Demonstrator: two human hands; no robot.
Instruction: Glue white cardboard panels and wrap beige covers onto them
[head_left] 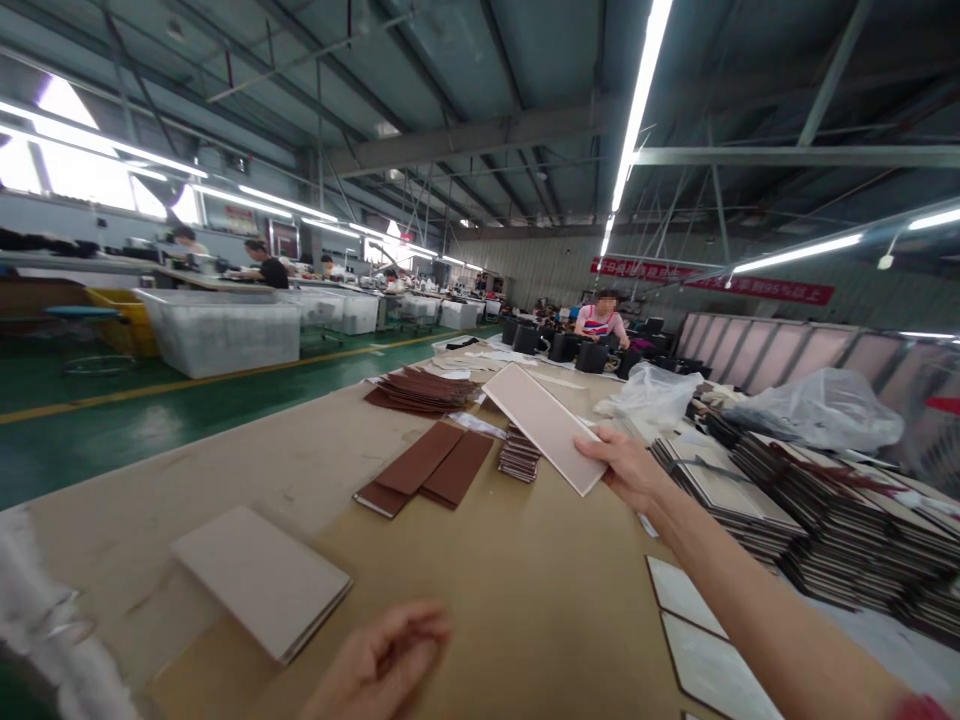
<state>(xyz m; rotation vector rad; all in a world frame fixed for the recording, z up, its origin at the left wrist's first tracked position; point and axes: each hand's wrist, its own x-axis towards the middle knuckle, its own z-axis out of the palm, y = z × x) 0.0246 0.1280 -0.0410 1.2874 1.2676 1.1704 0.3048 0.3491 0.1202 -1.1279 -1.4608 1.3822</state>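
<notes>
While right hand [619, 462] pinches pale pinkish-beige rectangular panel [541, 422] with whitish edges, left hand [386, 655] loosely half-curled, empty.

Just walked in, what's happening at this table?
A person's right hand holds a pale rectangular panel, tilted, near its closer end. The left hand, blurred and holding nothing, hovers over the table. Pale stacked panels lie to its left; reddish-brown panels lie farther forward. A co-worker is at the far end, behind black items.
</notes>
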